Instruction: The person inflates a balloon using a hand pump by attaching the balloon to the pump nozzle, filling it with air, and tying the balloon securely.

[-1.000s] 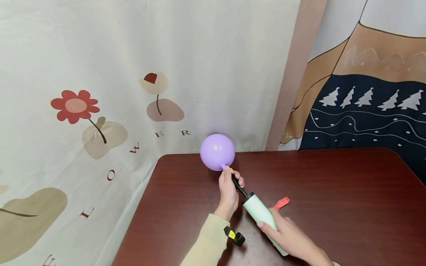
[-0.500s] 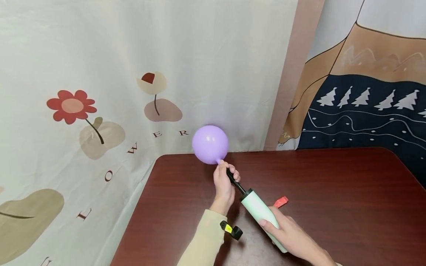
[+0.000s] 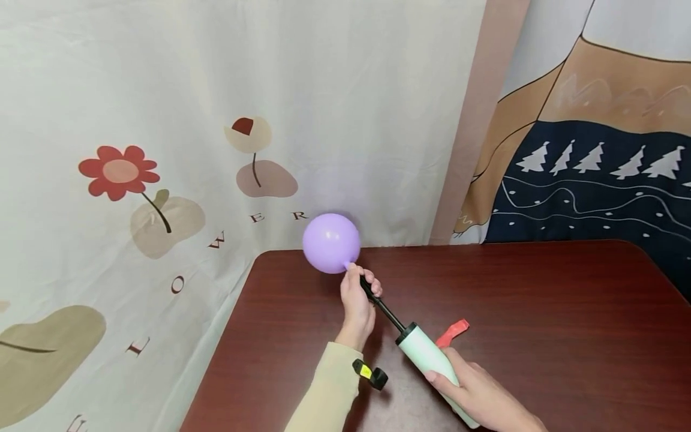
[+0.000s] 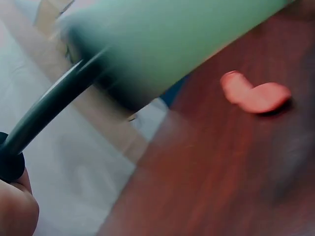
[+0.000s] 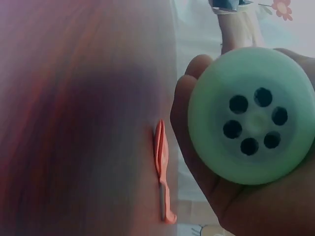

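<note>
A purple balloon (image 3: pixel 331 243), partly inflated and round, sits beyond my left hand (image 3: pixel 357 300). That hand pinches the balloon's neck and grips the black handle end of a balloon pump (image 3: pixel 429 354). A black rod (image 3: pixel 391 314) stretches between the handle and the pump's mint-green barrel. Around the barrel curls my right hand (image 3: pixel 477 387), thumb along its near side. In the right wrist view the barrel's end cap (image 5: pixel 256 118) shows several round holes. The nozzle inside the balloon's neck is hidden by my left fingers.
A flat red balloon (image 3: pixel 453 333) lies on the dark wooden table (image 3: pixel 567 336), just beyond the barrel. Behind the table's far edge hangs a printed curtain (image 3: pixel 367 120). A black device with a yellow mark (image 3: pixel 366 372) is strapped to the left wrist.
My right hand has drawn the barrel back toward the lower right, so more of the black rod shows. My left hand and the purple balloon have shifted left.
</note>
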`<action>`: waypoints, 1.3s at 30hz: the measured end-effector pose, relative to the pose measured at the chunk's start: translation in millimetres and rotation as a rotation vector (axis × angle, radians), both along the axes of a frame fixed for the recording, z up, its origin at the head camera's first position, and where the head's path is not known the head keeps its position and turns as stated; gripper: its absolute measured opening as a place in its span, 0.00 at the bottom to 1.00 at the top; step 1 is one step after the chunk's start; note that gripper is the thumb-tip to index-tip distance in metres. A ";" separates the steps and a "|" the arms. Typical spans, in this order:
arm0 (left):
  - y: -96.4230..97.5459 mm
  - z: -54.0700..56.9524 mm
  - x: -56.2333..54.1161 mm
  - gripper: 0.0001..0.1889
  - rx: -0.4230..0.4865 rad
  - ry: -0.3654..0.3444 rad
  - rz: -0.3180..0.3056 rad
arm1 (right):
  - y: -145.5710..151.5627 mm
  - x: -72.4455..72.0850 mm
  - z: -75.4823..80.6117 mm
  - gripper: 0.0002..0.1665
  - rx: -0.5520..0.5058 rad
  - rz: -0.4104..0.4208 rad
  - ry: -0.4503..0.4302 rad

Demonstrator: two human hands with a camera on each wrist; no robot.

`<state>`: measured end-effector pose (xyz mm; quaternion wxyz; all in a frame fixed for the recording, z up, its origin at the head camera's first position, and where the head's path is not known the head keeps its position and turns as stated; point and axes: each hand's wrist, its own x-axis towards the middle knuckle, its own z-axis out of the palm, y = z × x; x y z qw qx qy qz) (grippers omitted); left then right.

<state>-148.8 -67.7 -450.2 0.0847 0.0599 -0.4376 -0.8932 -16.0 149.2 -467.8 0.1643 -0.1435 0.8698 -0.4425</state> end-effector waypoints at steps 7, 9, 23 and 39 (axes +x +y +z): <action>22.6 -14.2 18.5 0.20 -0.028 -0.044 -0.048 | -13.5 -9.5 -2.8 0.23 -0.046 -0.047 0.154; 25.4 -15.1 21.0 0.21 -0.037 -0.052 -0.053 | -16.6 -12.0 -2.6 0.22 -0.042 -0.066 0.174; -12.2 0.5 -3.0 0.20 0.013 0.005 0.054 | -0.4 -0.7 5.5 0.28 -0.020 -0.013 0.030; -9.6 -6.2 3.9 0.20 0.012 -0.031 0.039 | -0.9 0.1 -2.5 0.30 0.031 0.012 0.009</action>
